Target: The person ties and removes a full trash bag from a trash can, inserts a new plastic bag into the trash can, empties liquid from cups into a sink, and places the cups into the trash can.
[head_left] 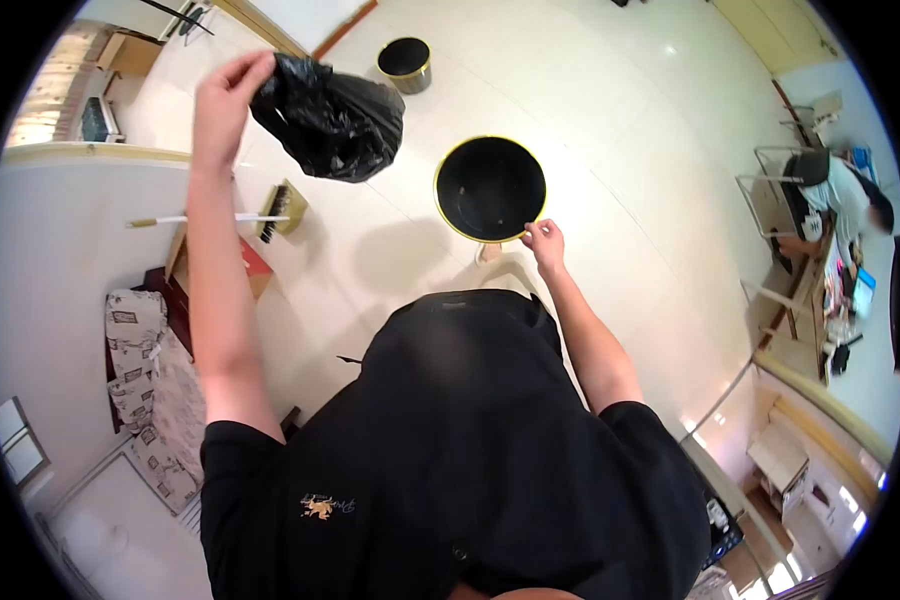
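Note:
My left hand (232, 95) is raised at the upper left, its fingers pinched on the edge of a black plastic bag (345, 125). The bag hangs bunched to the right of the hand, and its lower end is not touching the bin. Just right of centre is a round trash can (491, 190) with a black inside and a yellow rim. My right hand (545, 243) grips that rim at its near right side, with fingers closed over the edge. A few small specks show inside the can.
A second, smaller trash can (405, 62) stands on the pale tiled floor farther away. A broom and dustpan (282, 210) are at the left, near a patterned sofa (140, 350). At the far right another person (840, 200) sits by a cluttered desk (828, 300).

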{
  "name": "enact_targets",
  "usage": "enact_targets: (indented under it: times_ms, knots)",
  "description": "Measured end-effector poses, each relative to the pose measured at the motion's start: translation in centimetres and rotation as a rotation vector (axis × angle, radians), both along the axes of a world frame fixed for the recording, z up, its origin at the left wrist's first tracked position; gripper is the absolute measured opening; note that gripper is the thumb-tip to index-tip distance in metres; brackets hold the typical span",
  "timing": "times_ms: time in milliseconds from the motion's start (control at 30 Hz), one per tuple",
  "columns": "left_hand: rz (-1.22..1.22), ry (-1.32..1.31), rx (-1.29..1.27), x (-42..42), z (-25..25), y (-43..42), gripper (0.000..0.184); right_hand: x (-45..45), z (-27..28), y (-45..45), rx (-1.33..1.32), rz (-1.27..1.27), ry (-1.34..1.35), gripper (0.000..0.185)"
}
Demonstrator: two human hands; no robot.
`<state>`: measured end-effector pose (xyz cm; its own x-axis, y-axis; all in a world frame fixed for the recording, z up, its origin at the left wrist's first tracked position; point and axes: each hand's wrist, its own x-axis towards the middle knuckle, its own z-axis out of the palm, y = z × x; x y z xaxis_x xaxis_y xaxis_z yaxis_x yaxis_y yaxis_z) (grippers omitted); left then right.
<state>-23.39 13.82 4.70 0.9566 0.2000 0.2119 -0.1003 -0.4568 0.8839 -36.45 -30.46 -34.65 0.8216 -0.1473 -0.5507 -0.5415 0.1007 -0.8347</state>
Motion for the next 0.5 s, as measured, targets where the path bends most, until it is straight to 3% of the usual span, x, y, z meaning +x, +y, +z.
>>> enact_targets:
  times_ms: [200,467,500]
  knots:
    - [0.095,0.149,-0.024,13.3,-7.7,4.7,0.022,16.6,1.2,-1.3,-0.063,0.096,0.094,0.016]
    - [0.095,0.225,-0.023,22.9,-18.3,9.0,0.023,30.7,-0.5,0.9,-0.152,0.172,0.136,0.014]
    - [0.093,0.333,0.178,24.5,-18.1,8.9,0.023,32.6,-1.5,0.9,-0.292,0.261,0.094,0.013]
